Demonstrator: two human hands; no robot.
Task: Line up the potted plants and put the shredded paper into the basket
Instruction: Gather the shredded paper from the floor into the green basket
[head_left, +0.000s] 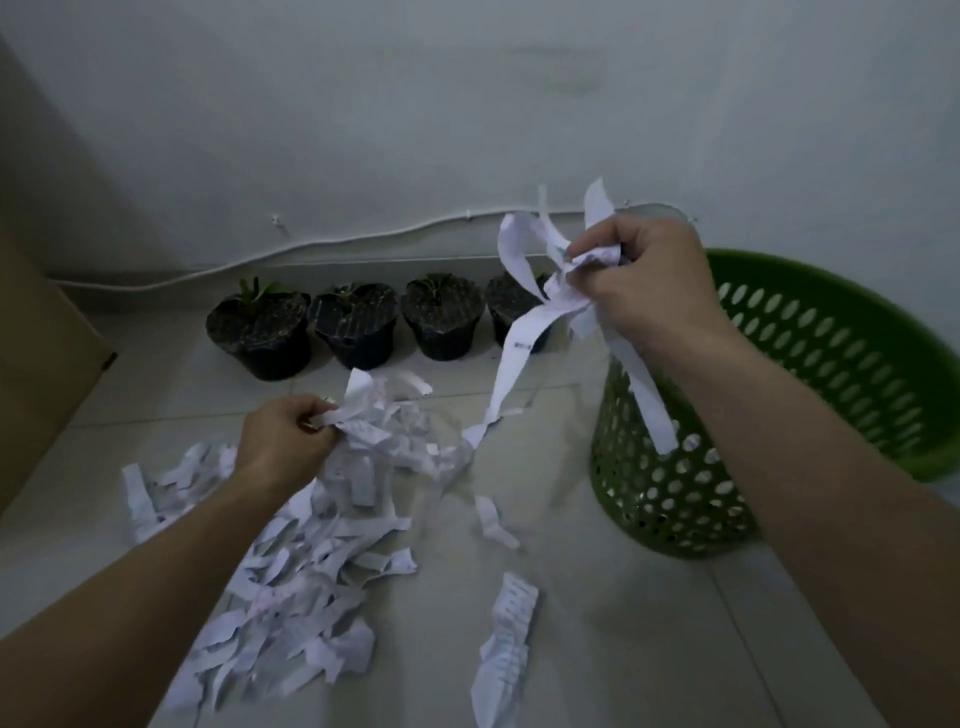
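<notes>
Several black potted plants (353, 322) stand side by side in a row along the wall on the tiled floor. Shredded paper (306, 582) lies scattered in a pile at the lower left, with loose strips nearby. My right hand (644, 280) is raised beside the rim of the green perforated basket (810, 374), closed on a bunch of long paper strips that dangle down. My left hand (283, 441) is low over the pile, gripping a clump of strips.
A brown cardboard box (36, 364) stands at the left edge. A white cable (337, 241) runs along the foot of the wall. One crumpled strip (506, 639) lies alone on the floor in front.
</notes>
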